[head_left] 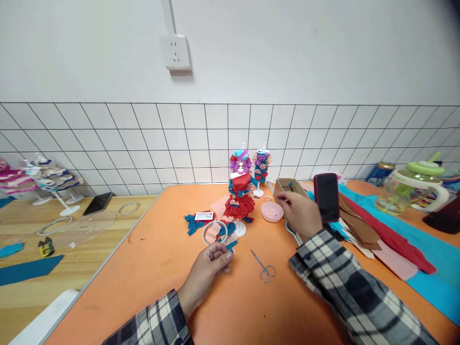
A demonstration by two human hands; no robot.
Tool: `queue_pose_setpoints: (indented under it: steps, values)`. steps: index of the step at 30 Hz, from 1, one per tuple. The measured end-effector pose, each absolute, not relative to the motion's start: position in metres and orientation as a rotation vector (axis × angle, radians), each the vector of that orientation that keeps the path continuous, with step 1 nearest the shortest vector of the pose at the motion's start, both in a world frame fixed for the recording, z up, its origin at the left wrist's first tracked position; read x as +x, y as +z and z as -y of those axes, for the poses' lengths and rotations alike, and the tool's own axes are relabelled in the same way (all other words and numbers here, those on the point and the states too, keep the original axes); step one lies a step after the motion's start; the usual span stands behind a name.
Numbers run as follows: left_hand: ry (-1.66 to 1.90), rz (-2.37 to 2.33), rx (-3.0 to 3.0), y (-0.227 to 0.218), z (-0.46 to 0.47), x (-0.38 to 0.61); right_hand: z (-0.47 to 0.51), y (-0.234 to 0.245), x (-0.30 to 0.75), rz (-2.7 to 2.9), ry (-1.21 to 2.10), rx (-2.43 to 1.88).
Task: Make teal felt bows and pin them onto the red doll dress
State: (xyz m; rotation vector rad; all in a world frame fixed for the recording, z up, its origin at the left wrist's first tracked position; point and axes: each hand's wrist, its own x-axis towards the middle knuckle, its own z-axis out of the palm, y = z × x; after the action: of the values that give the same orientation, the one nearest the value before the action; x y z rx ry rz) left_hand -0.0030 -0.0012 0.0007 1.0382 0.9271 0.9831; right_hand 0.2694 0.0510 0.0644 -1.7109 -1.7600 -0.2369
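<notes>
My left hand (209, 269) is low over the front of the orange table, thumb pressed to its curled fingers; whatever sits in that pinch is too small to make out. Just beyond its knuckles is a roll of clear tape (204, 236), and I cannot tell whether they touch. My right hand (301, 214) is beside a pink dish (272, 219) with tiny bits in it, fingers bent together, their tips partly hidden. A small dress form in red ruffles (240, 203) stands between the hands, on a white base. Small scissors (265, 271) lie in front of it.
Behind my right hand are a cardboard box (283, 184) and an upright phone (327, 197). Fabric strips (391, 225) and a glass jug (404, 189) occupy the right side. Blue scraps and a small card (204, 216) lie left. A second dress form (262, 165) stands behind.
</notes>
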Motion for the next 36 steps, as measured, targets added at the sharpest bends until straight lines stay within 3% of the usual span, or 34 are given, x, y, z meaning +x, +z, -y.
queue_pose_setpoints:
  steps: [5,10,14,20,27,36]
  values:
    - [0.931,-0.981,1.235,-0.01,-0.004,-0.005,-0.076,0.068,0.307,1.631,-0.451,-1.867]
    - [0.898,-1.013,1.326,-0.015,-0.004,-0.005,-0.043,0.033,0.268,1.597,-0.295,-1.403]
    - [0.853,-1.016,1.371,-0.009,0.0,-0.002,-0.014,0.014,0.234,1.948,-0.071,-1.089]
    - [0.859,-1.048,1.364,-0.001,0.003,0.0,-0.027,0.005,0.256,1.667,-0.174,-1.306]
    - [0.89,-0.996,1.312,0.0,0.005,-0.001,-0.02,-0.001,0.215,2.197,0.129,-1.371]
    - [0.87,-1.022,1.349,0.0,0.005,-0.001,-0.026,0.006,0.199,2.245,0.086,-1.589]
